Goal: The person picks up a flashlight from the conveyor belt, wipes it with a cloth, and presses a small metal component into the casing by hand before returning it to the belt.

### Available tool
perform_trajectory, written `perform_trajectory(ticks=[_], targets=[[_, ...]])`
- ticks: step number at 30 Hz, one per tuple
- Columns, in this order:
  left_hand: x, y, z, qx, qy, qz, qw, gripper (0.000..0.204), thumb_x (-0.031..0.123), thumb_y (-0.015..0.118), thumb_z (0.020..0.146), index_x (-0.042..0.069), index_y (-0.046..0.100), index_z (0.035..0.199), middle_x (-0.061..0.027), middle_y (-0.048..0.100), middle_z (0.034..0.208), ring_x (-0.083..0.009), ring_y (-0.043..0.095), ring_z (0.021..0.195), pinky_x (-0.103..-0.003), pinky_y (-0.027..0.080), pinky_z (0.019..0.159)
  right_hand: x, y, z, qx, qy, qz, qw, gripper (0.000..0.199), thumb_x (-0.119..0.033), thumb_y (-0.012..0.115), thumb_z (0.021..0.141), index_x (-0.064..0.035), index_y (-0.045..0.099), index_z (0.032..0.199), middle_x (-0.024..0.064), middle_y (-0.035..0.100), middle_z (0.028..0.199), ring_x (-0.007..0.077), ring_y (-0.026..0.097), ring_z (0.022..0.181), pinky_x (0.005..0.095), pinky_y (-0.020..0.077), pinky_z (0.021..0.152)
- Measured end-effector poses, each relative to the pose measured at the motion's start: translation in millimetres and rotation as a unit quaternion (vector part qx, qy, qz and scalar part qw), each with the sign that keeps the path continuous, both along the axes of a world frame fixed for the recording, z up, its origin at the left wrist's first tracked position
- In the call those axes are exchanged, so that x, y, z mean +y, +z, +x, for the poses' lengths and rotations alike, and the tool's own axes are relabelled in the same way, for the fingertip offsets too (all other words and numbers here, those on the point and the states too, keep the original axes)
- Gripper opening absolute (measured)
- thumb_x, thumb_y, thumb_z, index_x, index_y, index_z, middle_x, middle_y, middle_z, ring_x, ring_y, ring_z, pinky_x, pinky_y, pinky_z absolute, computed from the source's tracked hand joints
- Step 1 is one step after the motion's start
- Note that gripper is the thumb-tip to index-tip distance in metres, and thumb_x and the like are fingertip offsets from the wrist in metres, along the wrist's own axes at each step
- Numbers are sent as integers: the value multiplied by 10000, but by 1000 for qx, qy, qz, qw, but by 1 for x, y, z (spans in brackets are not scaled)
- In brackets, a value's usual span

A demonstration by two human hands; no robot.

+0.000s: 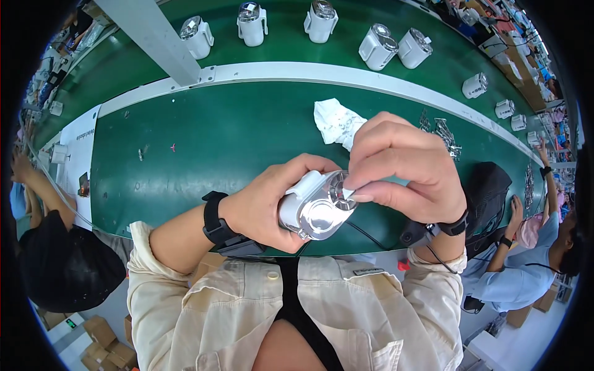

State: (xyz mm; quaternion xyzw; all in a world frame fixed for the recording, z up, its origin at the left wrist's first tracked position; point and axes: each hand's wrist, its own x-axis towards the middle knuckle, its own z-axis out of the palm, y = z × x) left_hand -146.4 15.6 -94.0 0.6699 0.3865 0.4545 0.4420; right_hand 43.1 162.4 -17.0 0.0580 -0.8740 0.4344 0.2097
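White device (315,207) in left hand (272,207), under right hand (402,170)

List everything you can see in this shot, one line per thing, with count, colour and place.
held lamp: 1, white and silver, gripped in the left hand at centre
cloth: 1, white, crumpled on the near belt, its lower end running under the right hand
belt lamps: about 9 in view, white, spaced along the far belt
metal clips: a small pile, silver, right side of the near belt
belts: 2, green, split by a white rail
cardboard boxes: several, brown, floor at lower left
co-workers: 2, one at each side
left hand: 1, wrapped round the held lamp
right hand: 1, fingertips pressing the cloth to the lamp's face
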Motion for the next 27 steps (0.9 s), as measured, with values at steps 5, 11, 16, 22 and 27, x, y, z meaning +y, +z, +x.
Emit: perform_trajectory(ticks=[5,11,16,22,27], targets=[[4,-3,13,35,102,70,992,802,150,818,580,30,427,1270,-126,599,1126,-266,621,978,-342,485,847,-9,-7,5,-27,-116,-64,991,123,-22,748,756,-11,695,867,69,641,800,199,578,725,294,439,650],[7,-5,18,83,209,146,963,807,166,871,570,29,437,1236,-139,581,1077,-298,589,921,-368,484,788,-30,-14,0,20,-212,-44,976,138,-3,754,737,-11,700,863,74,629,744,198,564,664,284,430,617],[5,-8,14,123,232,159,952,846,186,885,595,26,397,1266,-153,551,1146,-245,584,965,-339,469,841,-41,-26,-8,109,-270,85,953,171,-14,759,719,-4,705,882,75,613,741,206,548,651,295,417,612],[7,-11,17,113,276,180,937,831,166,882,594,30,400,1257,-157,557,1115,-270,578,961,-358,473,831,-48,-19,-9,117,-263,172,942,248,-70,751,722,0,709,957,57,594,746,220,521,626,328,410,622],[12,-8,12,93,301,196,929,798,166,873,601,29,418,1241,-146,568,1090,-302,578,949,-391,478,824,-44,-17,-6,65,-238,168,954,342,-142,727,769,2,691,1077,94,591,944,207,529,752,336,422,680]])
